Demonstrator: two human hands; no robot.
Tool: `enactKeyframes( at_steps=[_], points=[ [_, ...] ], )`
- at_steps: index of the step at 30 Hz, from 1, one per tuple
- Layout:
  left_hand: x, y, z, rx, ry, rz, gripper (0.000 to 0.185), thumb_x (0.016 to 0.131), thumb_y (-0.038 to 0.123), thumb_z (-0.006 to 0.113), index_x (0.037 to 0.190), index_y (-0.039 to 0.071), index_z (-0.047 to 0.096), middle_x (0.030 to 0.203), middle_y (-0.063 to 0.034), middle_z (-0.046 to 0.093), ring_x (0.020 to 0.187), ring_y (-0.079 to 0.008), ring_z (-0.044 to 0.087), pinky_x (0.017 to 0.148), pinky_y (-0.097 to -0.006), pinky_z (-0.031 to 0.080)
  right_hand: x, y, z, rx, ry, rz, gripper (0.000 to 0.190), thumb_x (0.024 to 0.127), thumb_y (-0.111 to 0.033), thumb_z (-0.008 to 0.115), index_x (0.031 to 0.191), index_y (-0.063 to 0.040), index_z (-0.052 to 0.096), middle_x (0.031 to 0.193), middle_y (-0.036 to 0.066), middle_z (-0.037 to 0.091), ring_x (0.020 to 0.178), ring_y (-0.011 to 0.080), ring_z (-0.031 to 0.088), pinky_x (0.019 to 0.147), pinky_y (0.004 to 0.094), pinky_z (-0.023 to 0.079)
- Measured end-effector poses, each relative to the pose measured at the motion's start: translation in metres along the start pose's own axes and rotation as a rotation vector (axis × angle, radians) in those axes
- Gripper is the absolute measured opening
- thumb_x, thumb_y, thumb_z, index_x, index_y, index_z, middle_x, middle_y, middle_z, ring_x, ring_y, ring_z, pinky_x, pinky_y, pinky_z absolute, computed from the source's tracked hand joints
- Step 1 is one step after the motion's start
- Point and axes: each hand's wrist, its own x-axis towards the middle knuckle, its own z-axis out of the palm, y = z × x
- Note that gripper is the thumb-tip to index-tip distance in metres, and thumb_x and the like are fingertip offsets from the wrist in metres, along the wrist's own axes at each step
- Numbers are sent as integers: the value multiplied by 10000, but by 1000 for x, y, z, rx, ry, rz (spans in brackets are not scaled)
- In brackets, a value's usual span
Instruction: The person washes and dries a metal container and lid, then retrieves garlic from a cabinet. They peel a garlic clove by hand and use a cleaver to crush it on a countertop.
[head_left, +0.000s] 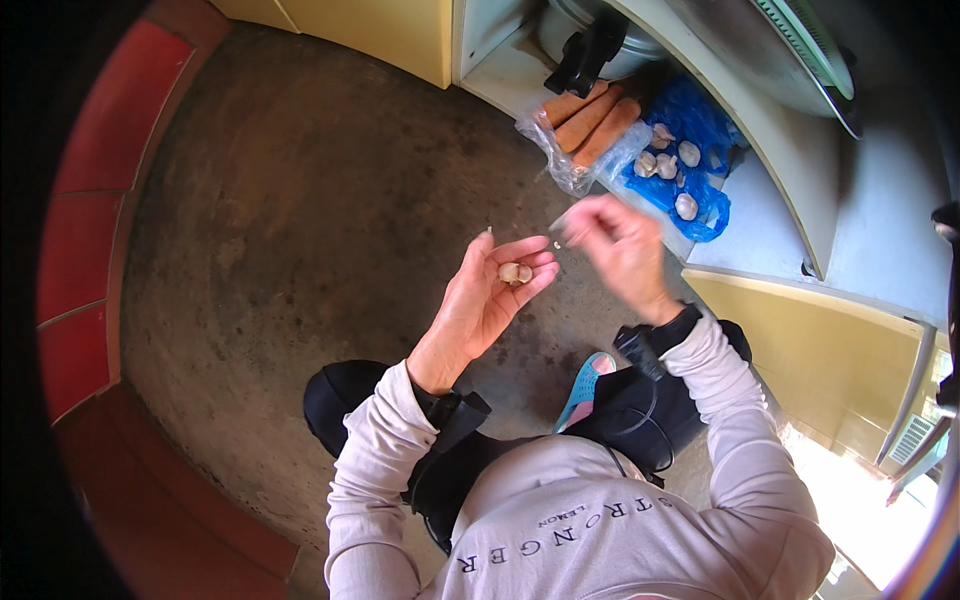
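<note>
My left hand (480, 300) is palm up over the floor, its fingers slightly curled around a few garlic cloves (514, 273). A tiny pale scrap shows at the tip of its thumb. To the right, my right hand (619, 244) is blurred by motion, its fingers bent together. Something thin and pale shows at its fingertips, too blurred to name. Between the hands a small white fragment (556, 245) appears against the floor. Several garlic bulbs (666, 166) lie on a blue plastic bag (709, 196) in the open cabinet beyond my right hand.
Carrots (589, 124) in a clear plastic bag stick out over the cabinet shelf's edge (750, 217). Behind them stands a metal pot (637, 46) with a black handle. Yellow cabinet doors (795, 345) flank the opening. Red tiles (112, 120) border the dark concrete floor (300, 187).
</note>
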Motion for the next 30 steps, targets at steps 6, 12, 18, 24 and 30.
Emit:
enactKeyframes(
  at_steps=[6,12,18,24,30],
  points=[
    [-4,1,-7,74,-16,38,340,1046,242,418,1191,-44,530,955,-102,607,835,-177,615,743,-273,544,47,23,-94,-1157,277,120,725,803,-154,728,1417,-13,369,1161,208,637,1000,361,645,838,401,525],
    [-20,-28,8,205,183,-1,296,1050,332,410,979,63,512,847,-47,562,714,-131,565,610,-246,469,4,6,-13,-498,-114,-12,157,830,-136,700,968,-65,672,704,83,662,595,200,634,569,294,495],
    [-45,-53,0,-48,468,284,126,1023,153,469,1008,55,547,976,-50,584,867,-162,607,817,-314,539,-22,-44,34,-206,-374,-101,158,822,-115,709,959,-62,652,792,68,616,671,170,635,582,287,511],
    [-69,-87,1,-92,598,235,159,1002,102,476,1084,-16,543,1002,-79,587,908,-196,619,865,-318,525,-46,-55,53,-148,-239,-19,113,821,-61,667,932,-51,653,774,69,603,623,174,602,570,285,497],
    [-114,-78,2,-450,315,148,219,1017,226,447,1000,54,583,925,-43,608,899,-185,578,874,-328,471,-80,-127,61,-153,-482,102,174,764,-73,721,903,-39,621,761,57,599,640,141,605,594,275,518]
  ],
)
